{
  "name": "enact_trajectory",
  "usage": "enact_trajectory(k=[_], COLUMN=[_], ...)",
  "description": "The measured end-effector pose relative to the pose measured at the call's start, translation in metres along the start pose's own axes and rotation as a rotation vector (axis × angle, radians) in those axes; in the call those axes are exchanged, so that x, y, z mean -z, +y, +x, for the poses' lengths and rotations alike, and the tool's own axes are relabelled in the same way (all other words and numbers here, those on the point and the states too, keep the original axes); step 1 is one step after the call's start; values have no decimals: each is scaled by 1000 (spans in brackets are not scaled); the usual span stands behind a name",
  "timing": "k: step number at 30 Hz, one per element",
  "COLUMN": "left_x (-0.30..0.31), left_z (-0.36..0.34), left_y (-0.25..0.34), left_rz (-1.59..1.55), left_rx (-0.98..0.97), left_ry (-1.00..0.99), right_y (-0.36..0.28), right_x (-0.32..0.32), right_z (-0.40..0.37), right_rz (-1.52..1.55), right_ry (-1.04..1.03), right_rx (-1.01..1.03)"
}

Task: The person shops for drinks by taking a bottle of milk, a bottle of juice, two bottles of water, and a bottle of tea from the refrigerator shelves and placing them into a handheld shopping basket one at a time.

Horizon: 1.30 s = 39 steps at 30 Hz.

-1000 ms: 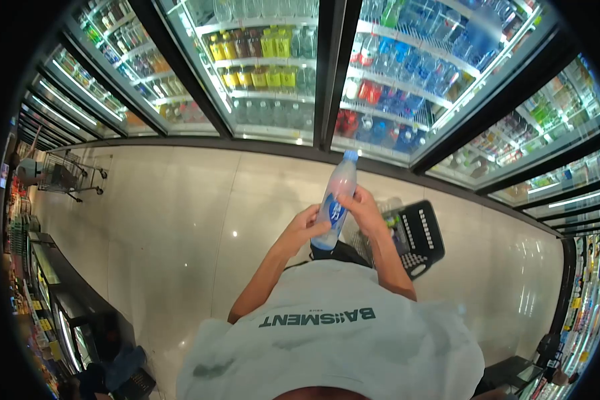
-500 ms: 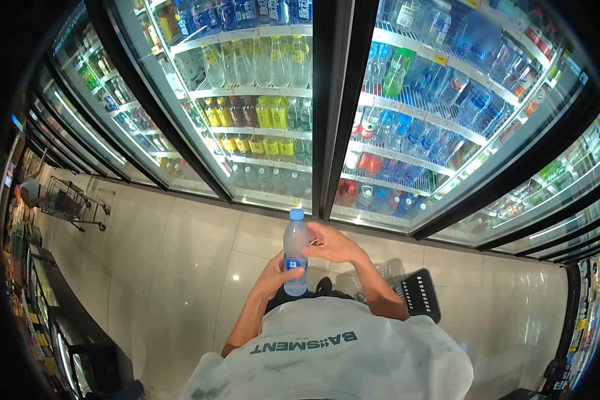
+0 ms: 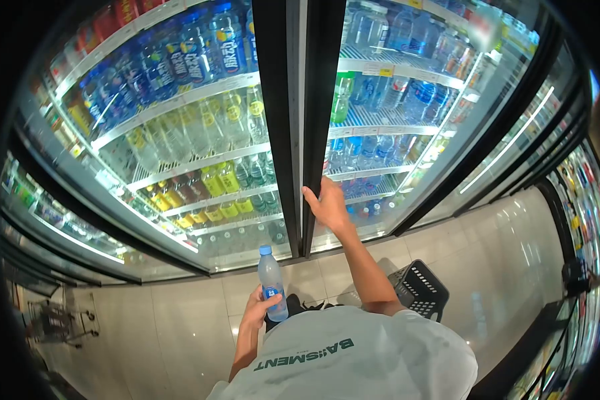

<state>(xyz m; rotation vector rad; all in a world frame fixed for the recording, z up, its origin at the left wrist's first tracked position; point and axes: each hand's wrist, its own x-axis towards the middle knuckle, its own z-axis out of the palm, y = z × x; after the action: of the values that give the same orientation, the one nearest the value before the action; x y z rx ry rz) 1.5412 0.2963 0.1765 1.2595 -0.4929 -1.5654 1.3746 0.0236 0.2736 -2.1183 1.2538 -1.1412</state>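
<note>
A clear bottle (image 3: 271, 272) with a blue cap and blue label stands upright in my left hand (image 3: 255, 309), whose fingers wrap its lower half in front of my shirt. My right hand (image 3: 327, 203) is raised at the black door frame (image 3: 312, 153) between two glass fridge doors. Its thumb and fingers are bent around the frame's edge; part of the grip is hidden. Behind the glass, rows of bottles (image 3: 230, 40) fill the shelves on both sides of the frame.
A dark plastic basket (image 3: 420, 290) is on the tiled floor (image 3: 173, 320), right of my body. At the far left is a shopping cart (image 3: 57, 323). More fridge doors run off to both sides, and stocked shelves (image 3: 583, 200) line the far right.
My right hand has left the bottle and moved up to the door frame. The bottle is now in my left hand alone. The view has shifted closer to the fridge doors.
</note>
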Motion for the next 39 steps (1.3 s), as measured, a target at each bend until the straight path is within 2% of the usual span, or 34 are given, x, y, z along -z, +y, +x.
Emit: enact_trajectory(k=[2,5,6,12,16,18,25,26,28,30,34,36,37,38,39], left_x=[13,24,26,23,4,-4,-50,-59,-82,-107,-162,-188,-202,-217,-232], left_z=[14,33,36,54,48,46,52,54,60,67,87,104,110,117,125], left_y=[15,37,43,53,53,47,29,29,30,39,63,76,87,98,109], left_rz=[36,76,89,172,177,167,167,179,164,318,390,395,395,439,483], left_rx=[-6,-10,-2,45,38,50,66,68,13,-95,-212,-382,-388,-489,-593], left_ry=[-43,-106,-124,-208,-246,-250,-259,-264,-225,-259,-268,-343,-343,-328,-314], right_y=[11,23,26,-13,-11,-27,-40,-37,-29,-20,-6,-4,1,2,2], right_x=[-12,-22,-24,-3,0,27,115,127,146,164,194,207,212,218,225], right_z=[-1,-1,-2,-8,-31,-61,-157,-170,-195,-215,-249,-261,-268,-271,-273], right_rz=[27,243,224,66,49,130,179,202,223,231,264,247,271,293,248], right_ry=[93,147,179,197,320,129,91,52,-6,13,32,52,42,35,50], right_rx=[2,0,38,-37,134,-86,8,-39,-72,-58,-70,-41,-78,-115,-60])
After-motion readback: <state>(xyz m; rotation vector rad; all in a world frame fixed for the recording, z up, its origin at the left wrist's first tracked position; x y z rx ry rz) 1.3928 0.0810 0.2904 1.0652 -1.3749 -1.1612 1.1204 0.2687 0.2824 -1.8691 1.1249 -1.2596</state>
